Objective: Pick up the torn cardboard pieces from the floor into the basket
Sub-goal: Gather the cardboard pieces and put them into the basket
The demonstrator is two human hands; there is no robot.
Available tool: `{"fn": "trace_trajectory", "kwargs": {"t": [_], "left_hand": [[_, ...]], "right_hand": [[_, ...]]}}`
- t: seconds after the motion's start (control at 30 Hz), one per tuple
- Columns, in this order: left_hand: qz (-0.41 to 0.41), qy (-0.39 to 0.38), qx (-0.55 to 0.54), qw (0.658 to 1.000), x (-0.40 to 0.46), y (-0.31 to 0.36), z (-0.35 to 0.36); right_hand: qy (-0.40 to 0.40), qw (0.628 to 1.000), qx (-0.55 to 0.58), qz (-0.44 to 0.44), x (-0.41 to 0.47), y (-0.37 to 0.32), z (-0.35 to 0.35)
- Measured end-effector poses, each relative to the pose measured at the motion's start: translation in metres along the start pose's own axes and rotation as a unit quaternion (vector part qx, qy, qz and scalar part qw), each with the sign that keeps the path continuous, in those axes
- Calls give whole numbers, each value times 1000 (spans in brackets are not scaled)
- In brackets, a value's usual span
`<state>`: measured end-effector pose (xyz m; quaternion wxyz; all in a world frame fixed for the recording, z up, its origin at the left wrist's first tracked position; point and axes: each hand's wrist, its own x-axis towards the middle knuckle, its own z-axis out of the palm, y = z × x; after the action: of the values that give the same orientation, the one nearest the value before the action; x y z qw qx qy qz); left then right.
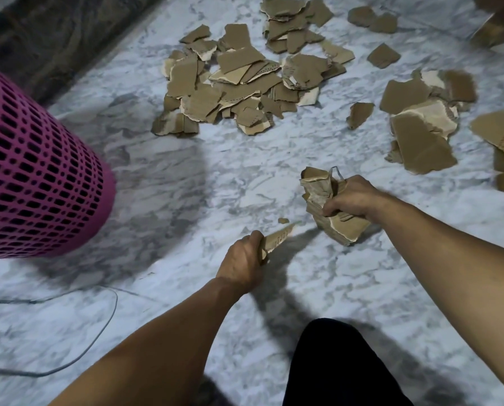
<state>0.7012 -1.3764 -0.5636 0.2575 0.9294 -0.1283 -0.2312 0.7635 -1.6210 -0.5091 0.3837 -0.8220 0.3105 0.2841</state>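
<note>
Right hand (352,197) clenched around a crumpled bundle of cardboard pieces (322,206); left hand (242,260) gripping one flat strip (277,238). Light, stiff, rough-edged stock, likely easiest pinched at edges or stacked. Remaining pile (233,80) on marble floor (186,183) ahead; pink basket (37,174) well apart, left

White grey-veined marble floor (163,183), dark wall base (54,39), thin grey cable (110,323).
</note>
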Motion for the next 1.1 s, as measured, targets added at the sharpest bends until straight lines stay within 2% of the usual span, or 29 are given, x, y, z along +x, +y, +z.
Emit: {"fn": "trace_trajectory", "kwargs": {"t": [0.13, 0.23, 0.27, 0.47, 0.6, 0.8, 0.93, 1.1], "left_hand": [[-75, 14, -156, 985, 27, 21, -15], [-125, -14, -295, 947, 54, 33, -22], [-132, -19, -307, 942, 61, 35, -21], [-87, 9, -121, 989, 75, 41, -9], [-10, 32, -67, 997, 76, 43, -2], [45, 19, -5, 999, 72, 43, 8], [22, 0, -8, 1000, 74, 47, -4], [-28, 19, 4, 999, 75, 48, -62]], "right_hand": [[8, 1000, 2, -3, -1, 3, -4], [8, 1000, 0, -1, -3, 6, -5], [8, 1000, -1, 1, -3, 7, -5], [10, 1000, -9, 2, -1, 15, -8], [9, 1000, -8, 4, 5, 18, -13], [13, 1000, -1, 5, 10, 21, -15], [2, 1000, -1, 10, 4, 19, -17], [1, 1000, 2, -9, -17, -7, -30]]}}
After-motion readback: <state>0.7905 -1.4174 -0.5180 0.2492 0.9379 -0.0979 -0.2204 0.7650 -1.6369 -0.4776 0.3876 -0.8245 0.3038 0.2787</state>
